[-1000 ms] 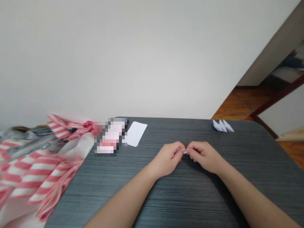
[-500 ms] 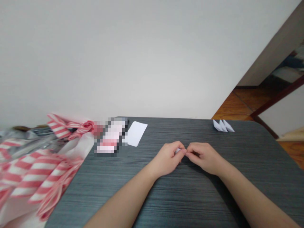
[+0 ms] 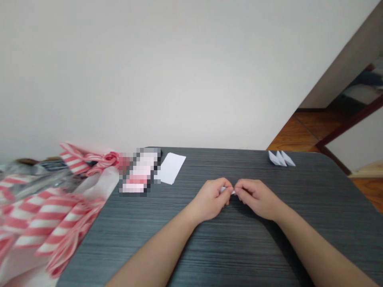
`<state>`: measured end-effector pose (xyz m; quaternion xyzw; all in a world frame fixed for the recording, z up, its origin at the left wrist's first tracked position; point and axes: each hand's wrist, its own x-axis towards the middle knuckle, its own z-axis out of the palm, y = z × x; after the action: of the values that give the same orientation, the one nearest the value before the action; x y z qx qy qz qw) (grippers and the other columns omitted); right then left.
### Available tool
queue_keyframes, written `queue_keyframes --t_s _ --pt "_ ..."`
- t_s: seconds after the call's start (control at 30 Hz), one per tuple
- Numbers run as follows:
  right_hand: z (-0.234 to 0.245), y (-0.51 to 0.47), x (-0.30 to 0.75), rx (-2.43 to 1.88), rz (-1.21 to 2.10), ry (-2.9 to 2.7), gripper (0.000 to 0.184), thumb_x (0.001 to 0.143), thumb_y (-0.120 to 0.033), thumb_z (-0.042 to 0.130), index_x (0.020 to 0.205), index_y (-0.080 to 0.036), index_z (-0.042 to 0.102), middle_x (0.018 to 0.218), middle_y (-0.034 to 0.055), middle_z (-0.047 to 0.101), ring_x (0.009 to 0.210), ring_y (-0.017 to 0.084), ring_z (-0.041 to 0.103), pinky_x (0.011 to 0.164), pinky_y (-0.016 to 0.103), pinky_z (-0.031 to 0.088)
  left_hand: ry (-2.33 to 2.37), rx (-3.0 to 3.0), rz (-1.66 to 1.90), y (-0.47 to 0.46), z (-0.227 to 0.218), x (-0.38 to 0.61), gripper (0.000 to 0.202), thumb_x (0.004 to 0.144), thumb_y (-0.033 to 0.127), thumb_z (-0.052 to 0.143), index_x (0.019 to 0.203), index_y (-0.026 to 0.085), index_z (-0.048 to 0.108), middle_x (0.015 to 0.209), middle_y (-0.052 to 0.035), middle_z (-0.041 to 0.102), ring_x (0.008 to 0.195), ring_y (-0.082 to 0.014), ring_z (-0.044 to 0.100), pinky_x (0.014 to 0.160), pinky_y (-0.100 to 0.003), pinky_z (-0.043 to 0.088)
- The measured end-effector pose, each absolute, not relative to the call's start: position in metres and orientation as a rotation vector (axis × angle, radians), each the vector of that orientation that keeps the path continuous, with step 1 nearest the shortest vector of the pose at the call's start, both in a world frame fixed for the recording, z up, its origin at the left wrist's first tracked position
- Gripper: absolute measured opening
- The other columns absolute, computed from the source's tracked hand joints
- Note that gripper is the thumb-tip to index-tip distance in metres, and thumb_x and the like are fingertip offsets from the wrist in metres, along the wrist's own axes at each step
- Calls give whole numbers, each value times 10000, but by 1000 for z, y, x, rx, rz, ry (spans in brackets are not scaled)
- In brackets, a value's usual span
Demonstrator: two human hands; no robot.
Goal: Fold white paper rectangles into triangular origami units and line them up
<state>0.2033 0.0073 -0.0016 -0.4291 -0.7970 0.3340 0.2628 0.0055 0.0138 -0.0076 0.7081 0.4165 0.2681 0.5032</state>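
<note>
Both forearms come in from the near edge of the table (image 3: 209,247) and meet mid-table; left hand (image 3: 211,199) and right hand (image 3: 257,197) are curled knuckles-up, fingertips pinching a tiny white paper piece (image 3: 229,191) between them; folded paper pieces (image 3: 281,158) sit by the far right corner; white paper sheet (image 3: 172,168) lies near the far edge.

No legible txt, labels or nos. anywhere; white paper sheet (image 3: 172,168) blank, item beside it pixelated.
</note>
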Motion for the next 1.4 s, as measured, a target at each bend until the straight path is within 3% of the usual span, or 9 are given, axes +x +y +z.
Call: queue_keyframes --t_s 0.23,0.47,0.77,1.03,1.23,1.4 --pt "-6 9 204 -1176 853 -2145 189 915 -170 533 731 -186 575 682 -17 594 637 124 531 625 233 383 991 1638 662 13 -8 7 202 946 315 478 833 173 569 645 17 598 559 -99 536 540 -204 402" --pt "-8 9 207 -1219 823 -2059 187 912 -177 515 731 -189 560 686 -10 587 642 137 529 628 248 388 907 1285 877 13 -12 10 232 941 363 498 1098 199 448 724 30 621 457 -79 505 452 -193 382" --pt "-9 9 209 -1274 862 -1917 218 917 -197 502 701 -193 535 608 -33 520 572 124 474 577 245 368 938 1298 833 17 -11 8 229 942 372 509 840 168 510 675 -7 666 448 -74 489 463 -194 370" --pt "-8 9 208 -1280 933 -1947 247 931 -236 496 696 -191 555 598 -30 530 567 129 479 570 254 364 903 1289 828 16 -10 8 244 932 395 520 868 162 550 708 -16 684 446 -77 498 460 -199 375" --pt "-10 9 211 -1312 882 -1809 243 938 -247 497 706 -196 549 595 -29 526 568 134 489 589 264 379 930 1221 950 18 -19 7 292 948 432 499 1083 176 532 502 60 560 441 -118 523 486 -215 405" --pt "-10 9 212 -1320 853 -1779 269 941 -244 491 680 -198 538 588 -26 528 569 135 493 601 270 381 972 1305 901 18 -18 6 320 954 441 490 865 157 608 523 31 565 448 -98 496 495 -212 387"
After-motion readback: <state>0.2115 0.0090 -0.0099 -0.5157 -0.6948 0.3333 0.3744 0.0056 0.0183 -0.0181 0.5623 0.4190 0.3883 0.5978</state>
